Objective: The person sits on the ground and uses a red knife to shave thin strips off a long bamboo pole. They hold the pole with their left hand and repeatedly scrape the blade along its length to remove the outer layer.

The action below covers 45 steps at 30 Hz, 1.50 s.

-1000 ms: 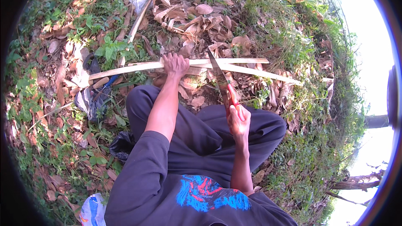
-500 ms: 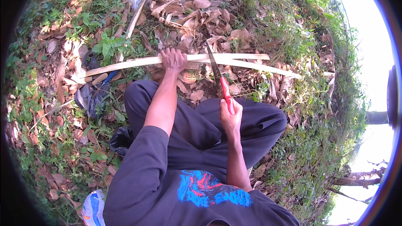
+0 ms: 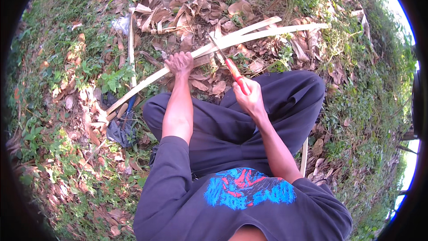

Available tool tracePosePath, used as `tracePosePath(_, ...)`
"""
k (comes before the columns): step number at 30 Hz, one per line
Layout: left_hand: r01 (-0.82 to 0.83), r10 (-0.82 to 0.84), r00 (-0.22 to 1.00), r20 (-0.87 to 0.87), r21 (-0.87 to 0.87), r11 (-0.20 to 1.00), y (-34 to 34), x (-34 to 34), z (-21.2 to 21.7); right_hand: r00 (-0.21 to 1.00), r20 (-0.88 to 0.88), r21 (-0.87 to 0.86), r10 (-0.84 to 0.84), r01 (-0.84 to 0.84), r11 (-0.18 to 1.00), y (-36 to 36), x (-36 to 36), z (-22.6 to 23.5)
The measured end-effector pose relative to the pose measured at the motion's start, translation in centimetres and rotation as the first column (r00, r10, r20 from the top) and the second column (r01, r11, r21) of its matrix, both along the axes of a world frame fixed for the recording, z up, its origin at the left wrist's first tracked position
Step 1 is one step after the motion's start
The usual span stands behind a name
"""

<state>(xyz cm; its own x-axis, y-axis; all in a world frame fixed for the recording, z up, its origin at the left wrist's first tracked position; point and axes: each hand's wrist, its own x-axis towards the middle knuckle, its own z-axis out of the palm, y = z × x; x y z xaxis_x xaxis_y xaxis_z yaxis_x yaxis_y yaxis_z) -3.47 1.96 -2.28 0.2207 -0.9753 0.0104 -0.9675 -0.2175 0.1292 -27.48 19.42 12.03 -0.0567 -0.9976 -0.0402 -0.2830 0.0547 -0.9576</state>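
Head view: the left hand holds wood with curled fingers, and two long wood strips stick out right of them. The right hand has fingers wrapped around one red-handled saw, its blade crossing the strips.

Dark short-sleeved shirt, blue-and-red chest print, seemingly black trousers.

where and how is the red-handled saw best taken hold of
Best by its red handle, probably coming from the lower right of the picture, where the right hand grips it. The handle's butt end points that way, while the narrow blade slants to the upper left, across the pale wooden strips.
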Motion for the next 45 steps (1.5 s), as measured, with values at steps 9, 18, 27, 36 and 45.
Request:
tracePosePath(9,-0.03,0.028,0.999,0.032,0.07,0.997,-0.4,0.5,-0.1,0.999,-0.004,-0.021,-0.031,0.031,0.999,0.5,0.9,2.0)
tracePosePath(18,-0.028,0.025,1.0,0.019,0.152,0.988,-1.3,0.0,1.3,0.998,-0.018,-0.001,-0.058,0.058,0.998,-3.7,-0.4,0.3)
tracePosePath(27,0.051,-0.049,0.996,0.068,-0.022,0.998,0.0,0.5,-0.8,0.999,-0.016,0.19,-0.04,0.043,0.981,-1.6,-0.3,2.8)
tracePosePath(36,0.266,-0.295,0.932,-0.211,-0.153,0.952,0.9,-1.1,0.6,0.997,0.072,0.096,-0.03,0.023,0.995,-0.2,-1.9,-0.5)
tracePosePath(45,0.417,-0.441,0.896,-0.054,-0.243,0.876,2.2,-1.1,1.4,0.991,0.12,-0.04,-0.052,0.057,0.998,-0.1,-2.0,-1.1)
